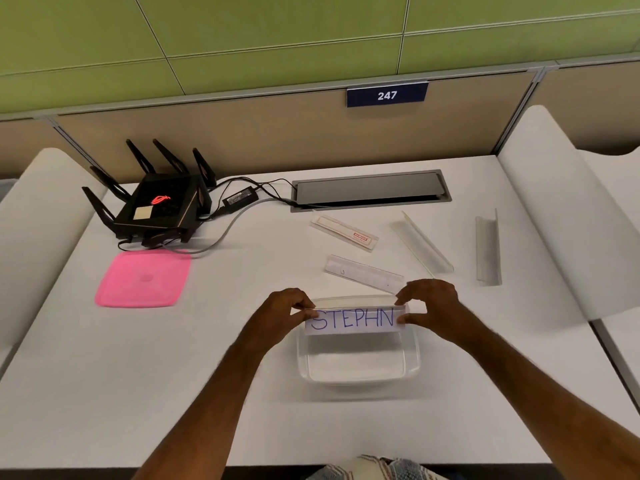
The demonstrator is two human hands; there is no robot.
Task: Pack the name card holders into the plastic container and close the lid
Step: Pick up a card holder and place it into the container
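Note:
A name card holder point(355, 319) with blue handwriting is held level above the clear plastic container point(358, 368). My left hand point(284, 311) pinches its left end and my right hand point(431, 306) pinches its right end. Nothing lies in the container as far as I can see. Several other clear holders lie on the white table beyond it: one point(363, 273) just behind the container, one with a red label point(344, 233), a long one point(424, 245) and one point(487, 249) at the far right. The pink lid point(143, 278) lies flat to the left.
A black router point(156, 202) with upright antennas stands at the back left, its power brick point(240, 197) and cables running to a grey cable hatch point(370, 190). White side panels point(568, 216) flank the desk. A beige partition rises behind.

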